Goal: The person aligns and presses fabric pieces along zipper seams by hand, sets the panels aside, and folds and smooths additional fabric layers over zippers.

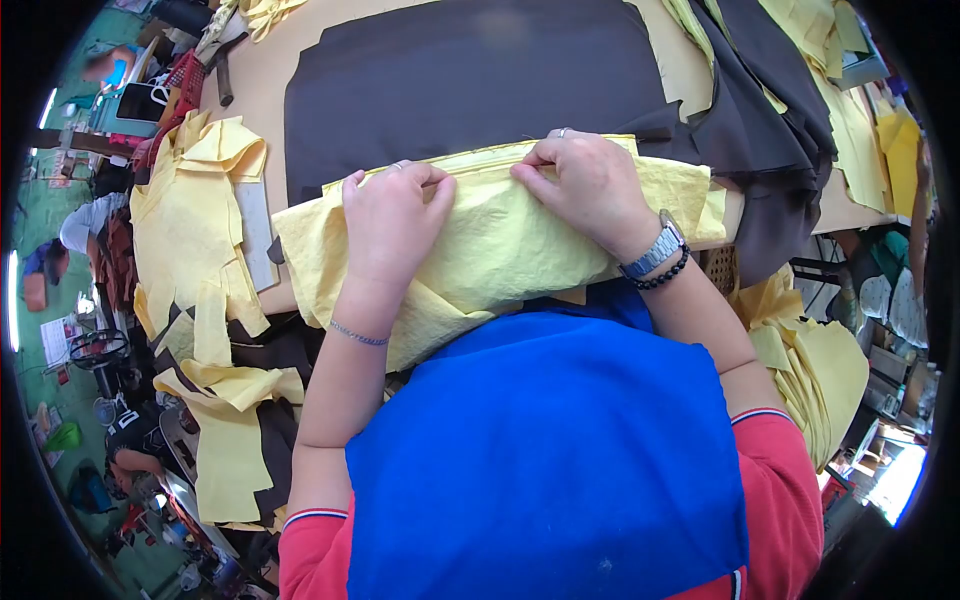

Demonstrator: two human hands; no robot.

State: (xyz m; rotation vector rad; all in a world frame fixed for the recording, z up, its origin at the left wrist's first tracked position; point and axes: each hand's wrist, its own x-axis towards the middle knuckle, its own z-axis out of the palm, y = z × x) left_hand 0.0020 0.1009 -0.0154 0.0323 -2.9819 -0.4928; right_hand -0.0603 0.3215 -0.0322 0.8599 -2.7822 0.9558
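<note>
Left hand (395, 205): thumb and bent fingers pinched on the upper edge of a yellow cloth (500, 240); thin chain at wrist. Right hand (585, 180): same narrow pinch, farther right along that edge; metal-link watch (655, 250) and dark round-bead bracelet (667, 274). Yellow cloth: matte, softly crumpled, straight narrow band along the top; lies across the table's near edge and hangs toward the wearer. Dark brown panel (480, 90): broad, smooth, flat, directly beyond, partly overlapped. Tan table (258, 100): plain, smooth top. At right, dark sheets (775, 140), limp, draped in folds. At left, yellow pieces (185, 230), irregularly cut, overlapping. Beyond these, hammer (225, 75), long-handled. Nearest the body, blue apron (550, 450), plain fabric.
</note>
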